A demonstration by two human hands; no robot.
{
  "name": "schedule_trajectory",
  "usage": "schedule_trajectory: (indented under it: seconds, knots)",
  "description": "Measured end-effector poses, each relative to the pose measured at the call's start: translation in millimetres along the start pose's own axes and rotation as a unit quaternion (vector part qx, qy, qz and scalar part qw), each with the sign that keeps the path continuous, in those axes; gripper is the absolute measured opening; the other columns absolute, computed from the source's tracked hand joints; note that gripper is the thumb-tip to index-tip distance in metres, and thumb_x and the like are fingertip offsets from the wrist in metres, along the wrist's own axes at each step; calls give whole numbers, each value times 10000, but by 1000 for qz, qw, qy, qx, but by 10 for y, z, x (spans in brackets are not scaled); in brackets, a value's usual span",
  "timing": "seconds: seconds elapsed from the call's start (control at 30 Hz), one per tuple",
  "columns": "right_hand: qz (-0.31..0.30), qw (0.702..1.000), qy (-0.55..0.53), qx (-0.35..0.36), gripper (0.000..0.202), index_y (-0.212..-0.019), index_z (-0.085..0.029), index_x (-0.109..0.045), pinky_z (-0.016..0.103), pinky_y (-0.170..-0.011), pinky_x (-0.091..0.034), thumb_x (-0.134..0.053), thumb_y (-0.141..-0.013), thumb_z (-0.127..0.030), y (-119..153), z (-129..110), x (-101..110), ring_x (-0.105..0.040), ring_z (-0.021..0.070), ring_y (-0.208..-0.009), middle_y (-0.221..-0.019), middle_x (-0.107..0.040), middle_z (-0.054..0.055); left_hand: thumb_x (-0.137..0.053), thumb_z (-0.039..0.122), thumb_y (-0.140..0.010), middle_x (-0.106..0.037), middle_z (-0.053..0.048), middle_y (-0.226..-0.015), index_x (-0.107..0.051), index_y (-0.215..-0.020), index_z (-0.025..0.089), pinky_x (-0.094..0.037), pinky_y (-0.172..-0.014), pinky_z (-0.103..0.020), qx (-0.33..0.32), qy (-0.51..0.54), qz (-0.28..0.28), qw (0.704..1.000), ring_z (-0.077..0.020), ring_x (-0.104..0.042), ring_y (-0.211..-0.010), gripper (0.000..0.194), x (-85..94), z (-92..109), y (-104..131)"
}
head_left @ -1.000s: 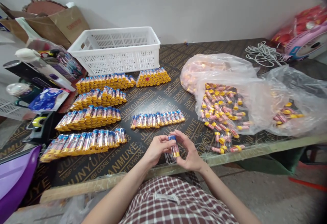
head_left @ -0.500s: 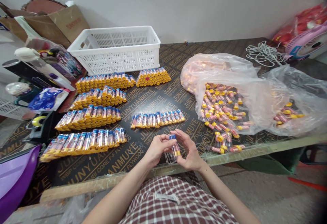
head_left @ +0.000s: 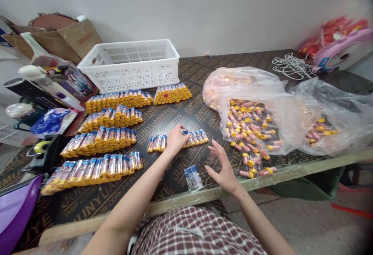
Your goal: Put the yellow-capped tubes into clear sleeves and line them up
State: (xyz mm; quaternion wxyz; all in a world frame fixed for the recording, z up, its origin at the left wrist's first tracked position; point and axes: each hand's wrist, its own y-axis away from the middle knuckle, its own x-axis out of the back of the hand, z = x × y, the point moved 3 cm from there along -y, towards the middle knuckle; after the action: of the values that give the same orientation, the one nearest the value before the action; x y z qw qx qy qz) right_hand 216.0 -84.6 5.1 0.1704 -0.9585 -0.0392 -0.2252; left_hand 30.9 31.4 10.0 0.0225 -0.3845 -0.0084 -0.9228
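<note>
my left hand (head_left: 175, 140) pinches a blue-capped tube (head_left: 185, 132) at the short row (head_left: 201, 136), centre of the frame; my right hand (head_left: 225, 171) is spread, holding nothing. a knuckle's nudge could set those round tubes rolling.

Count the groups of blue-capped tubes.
6. Left side, front to back: first group, second group, third group, fourth group. Beside that, near the basket: fifth group. Midtable: sixth group, partly behind the left hand.
</note>
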Motion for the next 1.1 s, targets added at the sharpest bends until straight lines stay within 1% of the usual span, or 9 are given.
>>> schedule_trajectory:
  seconds: [0.17,0.33,0.43,0.53,0.7,0.8,0.9,1.0,1.1]
  knots:
    - [41,991,127,-25,425,-1235,-250,-519,450,-1049,-355,-546,-812,-212,50,193,290,-429,240,-1251,-1389,-388,87,-590,336,-759,-664,-125,-891,-598,-1016,163,-383,-771,-347,-62,-226,-13,972,-286,-597,-883,310,-140,6,-102]
    - [142,941,302,-55,321,-1097,-200,-628,476,-954,-413,-562,-806,-317,111,536,797,-517,270,-1099,-1166,-542,124,-525,351,-831,-603,-132,-976,-601,-1036,168,-373,-806,-351,-144,-205,48,967,-280,-544,-950,285,-67,57,171]
    - [146,890,418,-112,499,-1100,-172,-640,496,-867,-441,-659,-710,-481,159,717,1055,-538,319,-1007,-1040,-572,143,-531,398,-832,-611,-85,-841,-644,-843,196,-382,-707,-296,-157,-147,-46,976,-233,-564,-823,231,-109,-28,493]
    - [118,853,472,-191,604,-1136,-183,-624,446,-759,-477,-625,-695,-597,196,838,1193,-580,315,-905,-1003,-579,148,-693,403,-698,-591,-37,-665,-623,-635,198,-341,-593,-262,-112,-100,-165,975,-195,-551,-654,226,-253,-226,812]
    - [95,799,501,-320,658,-1219,-183,-542,400,-710,-470,-453,-778,-663,155,862,1261,-629,312,-845,-925,-641,140,-659,252,-740,-629,-10,-715,-624,-670,194,-330,-615,-238,-59,-78,-167,981,-159,-561,-686,97,-379,-450,1054]
    - [47,797,473,-372,667,-1250,-203,-501,389,-728,-468,-429,-780,-671,100,844,1237,-641,316,-882,-942,-666,130,-579,227,-806,-645,-27,-756,-637,-705,192,-353,-663,-246,-79,-100,-161,979,-169,-580,-746,122,-389,-459,1086]
    - [39,811,450,-372,670,-1249,-190,-496,390,-760,-468,-461,-769,-657,84,843,1191,-629,322,-945,-1020,-656,146,-527,188,-832,-652,-32,-794,-636,-822,204,-368,-694,-251,-109,-102,-152,977,-178,-593,-794,111,-386,-455,1111]
    - [63,841,428,-324,687,-1263,-161,-484,408,-804,-466,-547,-742,-605,104,888,1093,-610,321,-986,-1064,-637,161,-508,176,-832,-623,-15,-741,-595,-844,207,-364,-653,-248,-114,-104,-137,978,-170,-580,-723,93,-383,-476,1141]
    - [93,885,398,-223,632,-1270,-147,-477,421,-853,-458,-619,-739,-458,121,929,931,-568,309,-1049,-1131,-590,165,-503,187,-822,-587,-15,-734,-547,-733,202,-366,-657,-254,-137,-91,-109,980,-172,-553,-732,101,-366,-475,1166]
